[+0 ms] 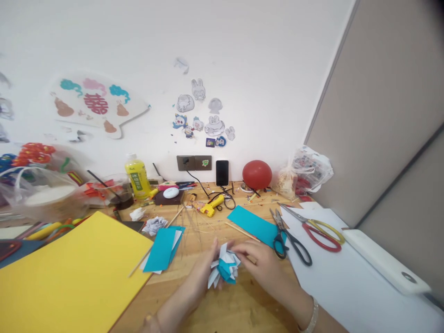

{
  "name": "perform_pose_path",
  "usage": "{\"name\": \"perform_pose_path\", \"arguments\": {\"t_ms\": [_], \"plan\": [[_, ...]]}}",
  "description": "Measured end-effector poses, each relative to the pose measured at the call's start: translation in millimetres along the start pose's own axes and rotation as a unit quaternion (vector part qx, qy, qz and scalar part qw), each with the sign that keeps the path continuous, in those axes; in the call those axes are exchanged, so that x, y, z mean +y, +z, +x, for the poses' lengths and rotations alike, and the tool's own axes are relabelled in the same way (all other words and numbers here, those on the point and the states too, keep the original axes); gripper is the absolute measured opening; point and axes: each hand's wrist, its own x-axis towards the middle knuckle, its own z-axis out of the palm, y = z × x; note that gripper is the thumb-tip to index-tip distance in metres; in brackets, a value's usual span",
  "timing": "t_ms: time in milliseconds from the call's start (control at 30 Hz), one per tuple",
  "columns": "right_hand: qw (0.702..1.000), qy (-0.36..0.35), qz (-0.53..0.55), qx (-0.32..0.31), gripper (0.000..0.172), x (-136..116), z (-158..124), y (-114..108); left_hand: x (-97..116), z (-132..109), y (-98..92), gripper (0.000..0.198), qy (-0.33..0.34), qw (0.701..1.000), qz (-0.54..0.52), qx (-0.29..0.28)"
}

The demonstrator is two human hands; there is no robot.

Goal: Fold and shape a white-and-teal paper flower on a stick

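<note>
Wooden desk [225, 310]; left hand [204, 270], right hand [263, 263] pinching paper flower [225, 269]; petals face up; axis unclear.

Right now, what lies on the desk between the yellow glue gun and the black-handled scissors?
A flat teal paper rectangle lies between the yellow glue gun and the black-handled scissors; the head view shows it.
</note>
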Motion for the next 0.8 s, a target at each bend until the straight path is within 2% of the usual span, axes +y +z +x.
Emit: {"name": "perform_pose_path", "arguments": {"t_ms": [167,333,500,567,667,733,800], "plan": [[0.991,-0.121,-0.042,-0.025,0.021,0.1,-2.3,-4.8,4.7,-1.1,0.8,0.05,0.004,0.997,-0.08,0.02],[0.986,-0.155,-0.067,-0.001,0.021,1.1,-3.9,-0.1,7.0,-2.3,1.4,0.044,0.004,0.988,-0.15,0.026],[0.971,-0.224,-0.082,0.007,0.033,-2.9,-8.6,0.5,7.7,-5.0,6.0,0.043,-0.005,0.983,-0.181,0.016],[0.976,-0.206,-0.057,0.026,0.029,-3.9,-10.7,-0.9,6.9,-6.6,7.1,0.043,-0.007,0.983,-0.181,0.01],[0.991,-0.113,0.012,0.072,0.022,-3.6,-12.3,-0.6,5.3,-8.8,5.4,0.046,0.006,0.983,-0.183,-0.002],[0.994,-0.074,0.048,0.071,0.025,-3.2,-12.3,2.2,5.0,-9.6,3.0,0.046,0.024,0.982,-0.189,-0.005],[0.994,-0.065,0.075,0.053,0.031,-3.5,-12.3,6.8,5.5,-9.7,1.1,0.043,0.039,0.981,-0.191,0.0]]}}
